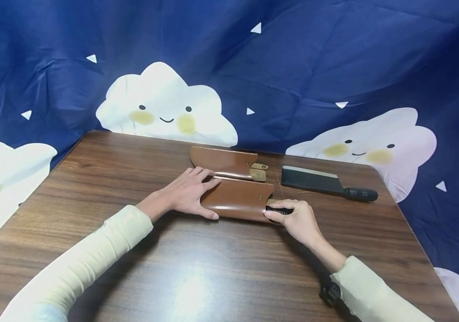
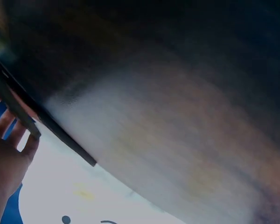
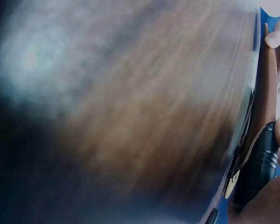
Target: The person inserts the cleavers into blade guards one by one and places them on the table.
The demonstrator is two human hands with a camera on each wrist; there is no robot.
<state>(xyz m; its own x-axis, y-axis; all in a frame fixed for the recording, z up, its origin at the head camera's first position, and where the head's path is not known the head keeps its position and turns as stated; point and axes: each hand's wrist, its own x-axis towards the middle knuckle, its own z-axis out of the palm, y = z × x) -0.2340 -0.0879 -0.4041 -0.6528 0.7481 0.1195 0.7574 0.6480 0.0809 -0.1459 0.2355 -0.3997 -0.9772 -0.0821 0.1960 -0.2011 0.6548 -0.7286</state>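
A brown leather knife sheath [image 1: 237, 199] lies across the middle of the table, its mouth facing right. My left hand [image 1: 191, 192] holds its left end, thumb along the near edge and fingers at the far edge. At the mouth, my right hand [image 1: 295, 219] pinches the black handle of a knife [image 3: 259, 168], whose blade is hidden inside the sheath. In the right wrist view, the left thumb tip [image 3: 272, 40] presses the sheath edge. The left wrist view shows left-hand fingers [image 2: 30, 147] at the edge of a dark flat piece.
Behind lies a second brown sheath [image 1: 223, 162] with a snap strap [image 1: 259, 166]. A cleaver [image 1: 310, 179] with a dark blade and black handle rests at the back right. The wooden table [image 1: 133, 277] ends at a blue cloud-patterned curtain [image 1: 274, 67].
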